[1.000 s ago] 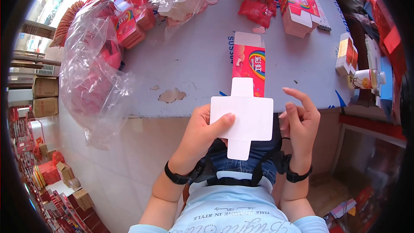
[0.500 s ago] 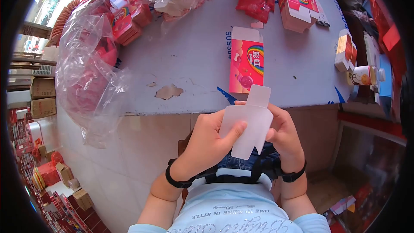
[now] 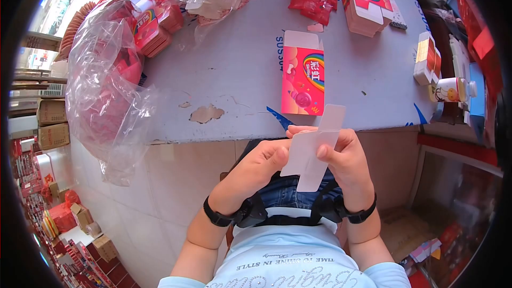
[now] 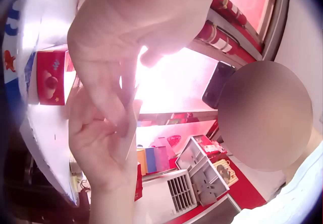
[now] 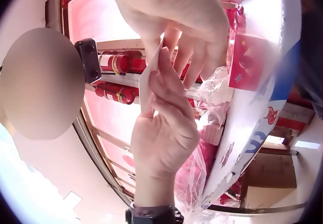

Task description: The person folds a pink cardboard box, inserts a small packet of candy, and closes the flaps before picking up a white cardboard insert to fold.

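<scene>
A white cardboard box blank (image 3: 304, 154) with narrow tabs is held above the lap, just in front of the table edge. My right hand (image 3: 349, 162) pinches its right side, thumb on the white face and fingers behind. My left hand (image 3: 256, 165) is at the blank's left edge, its thumb off the face. In the right wrist view the left hand's fingers (image 5: 171, 88) lie extended along the back of the blank (image 5: 147, 85). Beyond the hands, a red rainbow-printed candy box (image 3: 304, 82) lies on the table with a white flap at its far end.
Stacked red cartons (image 3: 368, 2) stand at the table's far right, beside red plastic packets (image 3: 314, 2). Clear plastic bags (image 3: 104, 90) hang over the left edge near more red cartons (image 3: 152, 29). A paper cup (image 3: 448, 90) stands at the right.
The blank has turned and tilted between the hands. The right hand has come in from the side and now pinches it; the left thumb has lifted off its face.
</scene>
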A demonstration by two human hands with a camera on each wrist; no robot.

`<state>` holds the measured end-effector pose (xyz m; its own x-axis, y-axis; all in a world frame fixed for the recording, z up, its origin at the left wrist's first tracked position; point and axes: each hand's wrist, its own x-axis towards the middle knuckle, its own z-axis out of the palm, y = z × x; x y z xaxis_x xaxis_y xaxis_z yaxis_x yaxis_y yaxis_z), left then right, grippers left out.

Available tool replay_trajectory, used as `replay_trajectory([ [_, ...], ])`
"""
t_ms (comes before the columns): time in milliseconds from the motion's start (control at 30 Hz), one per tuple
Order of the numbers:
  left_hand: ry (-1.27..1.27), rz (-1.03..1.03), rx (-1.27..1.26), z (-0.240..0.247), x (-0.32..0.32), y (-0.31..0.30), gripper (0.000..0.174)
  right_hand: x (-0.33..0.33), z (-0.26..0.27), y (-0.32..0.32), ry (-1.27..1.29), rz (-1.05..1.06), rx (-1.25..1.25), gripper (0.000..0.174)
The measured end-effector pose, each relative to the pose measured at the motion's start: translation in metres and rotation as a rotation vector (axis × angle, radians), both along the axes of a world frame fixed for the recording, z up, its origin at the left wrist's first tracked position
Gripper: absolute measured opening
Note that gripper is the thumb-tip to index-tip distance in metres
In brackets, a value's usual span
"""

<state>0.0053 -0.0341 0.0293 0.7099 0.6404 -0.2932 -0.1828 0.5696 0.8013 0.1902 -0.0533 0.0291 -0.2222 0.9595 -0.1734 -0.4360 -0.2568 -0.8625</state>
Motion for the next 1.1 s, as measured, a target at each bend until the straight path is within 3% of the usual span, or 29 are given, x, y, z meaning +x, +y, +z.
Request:
replay_trajectory([
  [167, -0.104, -0.063, 0.016, -0.004, 0.006, 0.0, 0.077, 0.0, 0.003, -0.002, 0.015, -0.036, -0.089, 0.03],
  [233, -0.052, 0.083, 0.026, -0.008, 0.009, -0.005, 0.057, 0.001, -0.003, -0.005, -0.019, -0.068, -0.102, 0.03],
  [267, -0.052, 0.081, 0.025, -0.006, 0.012, -0.006, 0.057, 0.001, -0.005, -0.006, -0.054, -0.099, -0.113, 0.032],
  [333, 0.177, 0.105, 0.086, 0.003, 0.017, -0.008, 0.029, -0.001, -0.003, -0.007, -0.055, -0.102, -0.088, 0.035],
  [433, 0.21, 0.161, 0.044, 0.003, 0.02, -0.006, 0.014, -0.004, -0.003, -0.008, -0.098, -0.121, -0.039, 0.041],
  [600, 0.261, 0.217, 0.107, 0.0, 0.022, -0.009, 0.018, -0.004, -0.008, -0.009, -0.146, -0.103, -0.045, 0.046],
  [667, 0.288, 0.272, 0.15, 0.001, 0.025, -0.009, 0.02, -0.012, -0.007, -0.006, -0.397, -0.315, 0.148, 0.055],
  [700, 0.325, 0.302, 0.209, 0.003, 0.026, -0.009, 0.025, -0.012, -0.006, -0.006, -0.397, -0.315, 0.148, 0.055],
  [767, 0.361, 0.333, 0.269, 0.004, 0.029, -0.01, 0.031, -0.01, -0.003, -0.006, -0.689, -0.338, 0.254, 0.066],
  [833, 0.295, 0.313, 0.343, 0.001, 0.032, -0.011, 0.045, -0.012, 0.0, -0.007, -0.689, -0.334, 0.227, 0.064],
  [967, 0.248, 0.255, 0.366, -0.001, 0.03, -0.014, 0.051, -0.012, 0.002, -0.007, -0.554, -0.339, 0.1, 0.055],
  [1033, -0.005, 0.256, 0.174, 0.002, 0.025, -0.014, 0.057, -0.007, 0.007, -0.009, -0.429, -0.322, 0.004, 0.052],
  [1100, -0.063, 0.214, 0.124, -0.001, 0.02, -0.01, 0.063, -0.006, 0.008, -0.01, -0.304, -0.303, -0.089, 0.049],
])
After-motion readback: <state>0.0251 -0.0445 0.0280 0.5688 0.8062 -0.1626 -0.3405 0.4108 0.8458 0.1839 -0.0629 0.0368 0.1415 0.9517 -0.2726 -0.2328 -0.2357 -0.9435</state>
